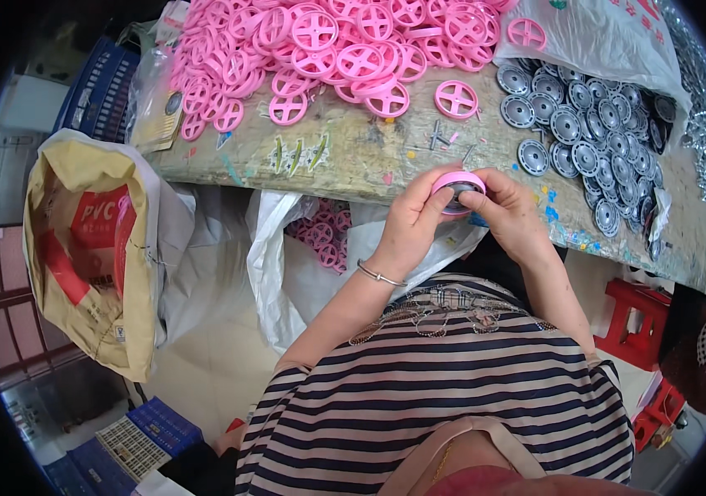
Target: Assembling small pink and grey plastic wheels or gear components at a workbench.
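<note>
Over the table's front edge, my left hand point(416, 217) and my right hand point(513, 217) grip a pink plastic wheel point(462, 177) from both sides. A dark grey disc point(463, 189) sits within its pink rim, and both thumbs press on it. Whether the disc is fully seated I cannot tell. Beyond my hands lies a large heap of pink spoked wheels point(359, 59), with a single wheel point(456, 99) lying apart from it. On the right, many silver-grey round discs point(565, 125) are spread in a pile.
Below the worn table's edge point(287, 186) hangs an open white sack point(266, 248) with more pink wheels point(324, 236). A tan paper sack point(43, 215) stands at left. Blue crates point(105, 87), silver tinsel point(704, 99), a red stool point(636, 324) and a white plastic bag point(597, 37) surround the work area.
</note>
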`<state>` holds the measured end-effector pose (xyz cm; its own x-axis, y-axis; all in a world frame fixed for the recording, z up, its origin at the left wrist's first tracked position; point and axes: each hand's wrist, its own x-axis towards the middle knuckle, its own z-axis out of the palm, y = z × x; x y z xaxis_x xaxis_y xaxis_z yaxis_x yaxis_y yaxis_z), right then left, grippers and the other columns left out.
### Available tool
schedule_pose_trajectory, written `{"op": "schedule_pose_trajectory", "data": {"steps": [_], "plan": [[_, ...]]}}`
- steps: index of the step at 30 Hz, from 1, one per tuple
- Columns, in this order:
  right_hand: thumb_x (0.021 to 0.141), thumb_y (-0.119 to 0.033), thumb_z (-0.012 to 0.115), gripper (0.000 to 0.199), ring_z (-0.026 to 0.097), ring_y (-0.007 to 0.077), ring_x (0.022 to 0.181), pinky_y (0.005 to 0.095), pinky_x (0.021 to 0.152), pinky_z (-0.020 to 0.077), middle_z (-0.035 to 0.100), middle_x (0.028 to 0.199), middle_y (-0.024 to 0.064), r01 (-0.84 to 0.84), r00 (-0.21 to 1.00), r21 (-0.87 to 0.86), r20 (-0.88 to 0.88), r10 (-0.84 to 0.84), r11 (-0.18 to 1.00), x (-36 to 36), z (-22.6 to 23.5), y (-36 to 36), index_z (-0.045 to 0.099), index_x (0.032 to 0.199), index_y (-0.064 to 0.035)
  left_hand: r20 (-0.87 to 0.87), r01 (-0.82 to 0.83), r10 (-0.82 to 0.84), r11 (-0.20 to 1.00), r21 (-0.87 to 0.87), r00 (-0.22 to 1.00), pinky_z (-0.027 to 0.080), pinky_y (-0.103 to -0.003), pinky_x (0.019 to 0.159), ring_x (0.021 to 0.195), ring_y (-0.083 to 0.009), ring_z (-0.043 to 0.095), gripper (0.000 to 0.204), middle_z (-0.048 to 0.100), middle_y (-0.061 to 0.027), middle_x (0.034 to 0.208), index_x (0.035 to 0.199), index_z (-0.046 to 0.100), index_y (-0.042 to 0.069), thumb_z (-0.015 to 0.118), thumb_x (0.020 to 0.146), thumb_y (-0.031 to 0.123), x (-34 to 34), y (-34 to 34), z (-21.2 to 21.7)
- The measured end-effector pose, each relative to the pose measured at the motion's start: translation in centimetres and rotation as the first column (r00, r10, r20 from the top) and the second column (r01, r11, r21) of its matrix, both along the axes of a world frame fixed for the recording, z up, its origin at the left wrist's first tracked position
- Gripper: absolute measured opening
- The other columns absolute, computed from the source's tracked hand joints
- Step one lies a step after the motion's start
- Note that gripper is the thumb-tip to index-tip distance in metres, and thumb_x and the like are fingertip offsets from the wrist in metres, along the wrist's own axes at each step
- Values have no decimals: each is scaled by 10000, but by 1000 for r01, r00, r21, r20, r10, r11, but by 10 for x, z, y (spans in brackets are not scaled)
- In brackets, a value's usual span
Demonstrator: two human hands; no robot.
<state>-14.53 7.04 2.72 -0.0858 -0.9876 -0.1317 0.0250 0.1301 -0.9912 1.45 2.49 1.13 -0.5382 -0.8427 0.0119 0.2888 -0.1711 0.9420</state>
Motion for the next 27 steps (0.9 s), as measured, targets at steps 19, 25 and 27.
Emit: {"op": "schedule_pose_trajectory", "data": {"steps": [19,25,27], "plan": [[809,-174,665,268,522,329,971,407,872,434,569,1096,132,-120,467,-392,-833,-297,912,-35,-23,-100,605,1033,-41,760,231,581,728,-645,292,538,-258,654,800,-122,635,285,647,-79,1003,1130,602,4,512,972,224,175,-5,-78],[795,-145,669,162,544,324,788,393,733,440,569,813,130,-99,707,-361,-681,-189,927,-30,-6,-94,564,821,-24,475,-169,108,982,88,873,543,-292,738,908,-190,655,331,651,-125,1067,1242,531,-8,507,973,182,92,-9,-10],[798,-154,675,169,537,322,729,387,690,435,557,782,140,-187,833,-319,-553,-22,929,-7,12,-65,557,805,-32,-14,-247,248,968,40,969,545,-318,787,990,-201,629,352,603,-134,1158,1299,456,5,455,995,184,41,-5,4]]}}
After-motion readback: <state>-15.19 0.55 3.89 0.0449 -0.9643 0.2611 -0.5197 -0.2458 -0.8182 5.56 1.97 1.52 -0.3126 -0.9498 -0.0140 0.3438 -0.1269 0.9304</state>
